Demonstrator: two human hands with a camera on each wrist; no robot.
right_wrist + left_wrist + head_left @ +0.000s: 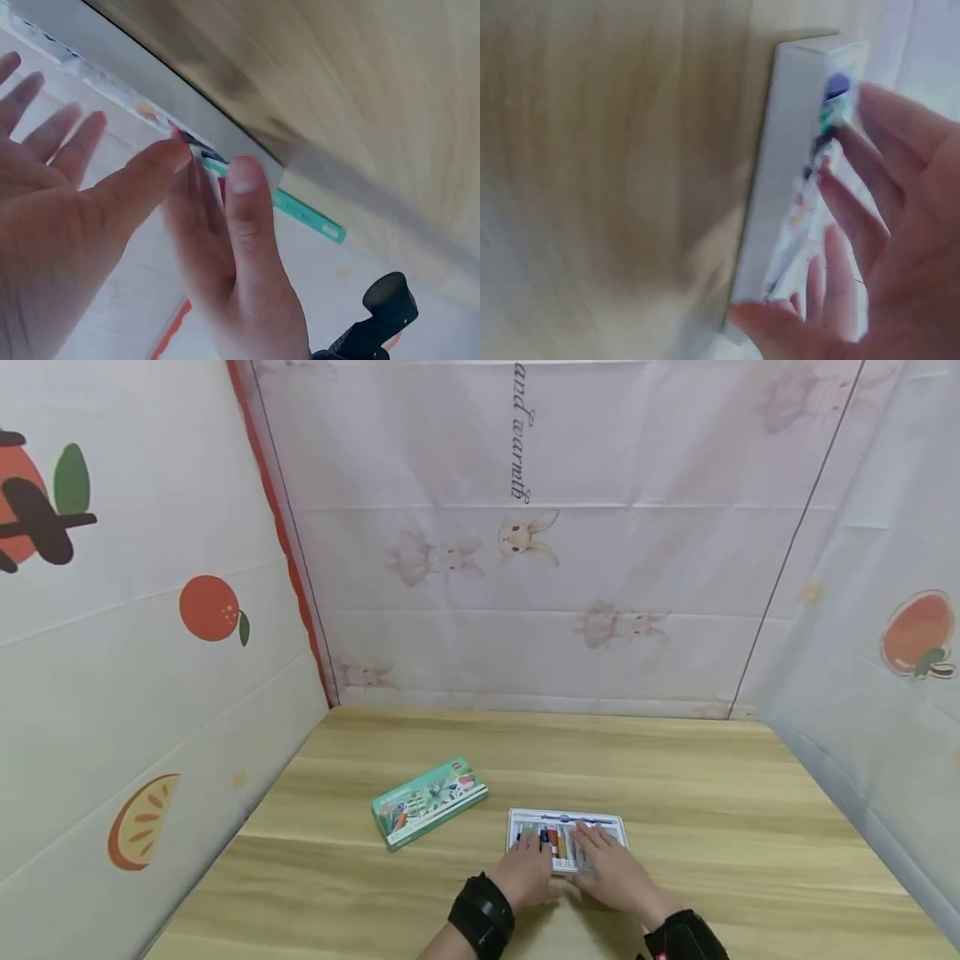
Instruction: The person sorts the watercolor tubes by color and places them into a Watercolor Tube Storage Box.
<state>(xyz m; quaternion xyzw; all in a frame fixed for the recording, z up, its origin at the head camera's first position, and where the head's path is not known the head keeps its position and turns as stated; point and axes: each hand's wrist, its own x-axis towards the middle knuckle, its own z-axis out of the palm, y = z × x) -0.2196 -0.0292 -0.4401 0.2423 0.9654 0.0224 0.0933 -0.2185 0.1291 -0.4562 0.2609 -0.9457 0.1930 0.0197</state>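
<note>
A shallow white box [567,864] lies on the table, showing a row of coloured tubes [554,842] that look like paint tubes. A thin blue brush [577,819] runs along its far edge. My left hand [527,867] rests over the left part of the box, fingers extended onto the tubes. Over the right part lies my right hand [611,870], its fingers straight and spread. The left wrist view shows the box's plain side wall [769,180], with the left thumb at its near edge. Both thumbs sit near that edge in the right wrist view. The palms hide some tubes.
A flat green box [429,802] with a printed lid lies at an angle to the left of the white one. The wooden table [712,793] is bounded by printed cloth walls [465,652] at the back and both sides. Black straps [482,916] circle both wrists.
</note>
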